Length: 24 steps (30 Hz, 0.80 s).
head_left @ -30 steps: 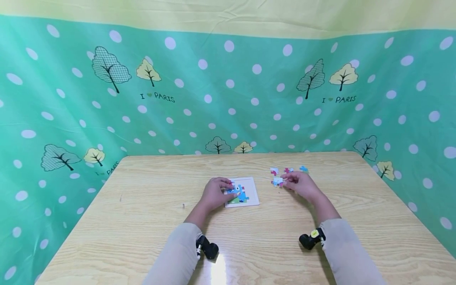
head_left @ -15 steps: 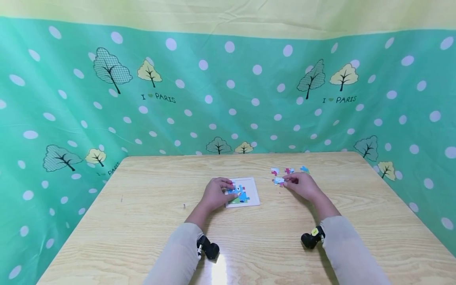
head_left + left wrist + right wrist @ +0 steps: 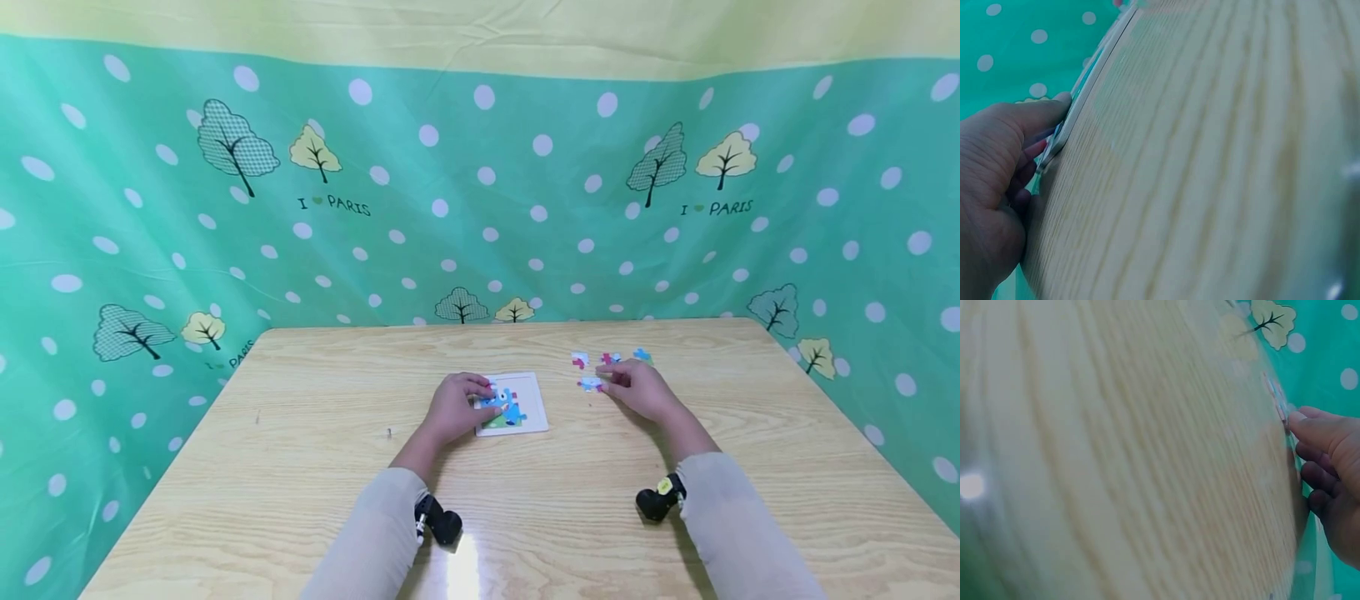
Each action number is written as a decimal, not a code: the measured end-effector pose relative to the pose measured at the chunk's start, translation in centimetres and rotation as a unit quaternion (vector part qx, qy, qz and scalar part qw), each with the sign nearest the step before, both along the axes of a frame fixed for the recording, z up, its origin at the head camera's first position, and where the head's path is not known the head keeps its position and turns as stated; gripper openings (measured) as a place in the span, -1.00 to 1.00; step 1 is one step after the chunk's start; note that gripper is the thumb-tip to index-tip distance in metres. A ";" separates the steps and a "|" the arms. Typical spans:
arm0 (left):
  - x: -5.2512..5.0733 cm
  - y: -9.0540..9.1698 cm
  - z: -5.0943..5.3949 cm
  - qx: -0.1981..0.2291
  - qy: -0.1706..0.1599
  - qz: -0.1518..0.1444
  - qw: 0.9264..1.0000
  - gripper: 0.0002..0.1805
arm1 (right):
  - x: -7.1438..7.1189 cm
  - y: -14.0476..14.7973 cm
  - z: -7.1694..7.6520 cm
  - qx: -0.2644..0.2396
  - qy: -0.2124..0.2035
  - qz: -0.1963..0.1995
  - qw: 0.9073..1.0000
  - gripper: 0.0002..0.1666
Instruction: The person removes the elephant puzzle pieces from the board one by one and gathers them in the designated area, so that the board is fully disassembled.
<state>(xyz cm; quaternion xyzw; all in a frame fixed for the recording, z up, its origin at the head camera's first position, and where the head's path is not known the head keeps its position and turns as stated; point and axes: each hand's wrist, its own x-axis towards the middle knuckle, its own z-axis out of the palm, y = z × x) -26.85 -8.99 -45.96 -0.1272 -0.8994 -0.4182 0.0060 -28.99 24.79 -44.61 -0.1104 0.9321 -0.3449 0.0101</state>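
As I'm monitoring, left hand [image 3: 455, 408]: gripping tray [image 3: 536, 404], left edge.
Right hand [image 3: 641, 392]: pinching puzzle piece [image 3: 588, 384].
Table [image 3: 322, 400], toward far edge: three pieces [image 3: 580, 360] lying.

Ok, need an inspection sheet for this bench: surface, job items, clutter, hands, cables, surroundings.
Surface: wood-grain table, glare spot at the near edge.
Job items: white jigsaw tray, assembled pieces on its left, right strip bare; far loose pieces in a row right of it, near loose piece closer in.
Clutter: tiny dark speck left of tray, unidentifiable.
Left hand: holds tray's left side.
Right hand: fingertips at near loose piece; grip unclear.
Cables: nothing seen.
Surroundings: green dotted fabric backdrop with printed trees.
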 end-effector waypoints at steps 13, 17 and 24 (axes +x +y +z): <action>0.1 0.0 -0.1 0.003 0.007 0.002 1.000 -0.75 | 1.2 -0.2 0.3 -0.089 0.000 -0.028 0.996 -0.55; 0.1 0.1 -0.1 0.004 0.004 0.001 1.000 -0.76 | 1.6 -0.4 0.6 -0.109 -0.003 -0.026 0.994 -0.54; 0.1 0.1 0.0 0.007 0.002 0.006 1.000 -0.76 | 2.0 -1.0 1.0 -0.142 0.016 -0.003 0.990 -0.56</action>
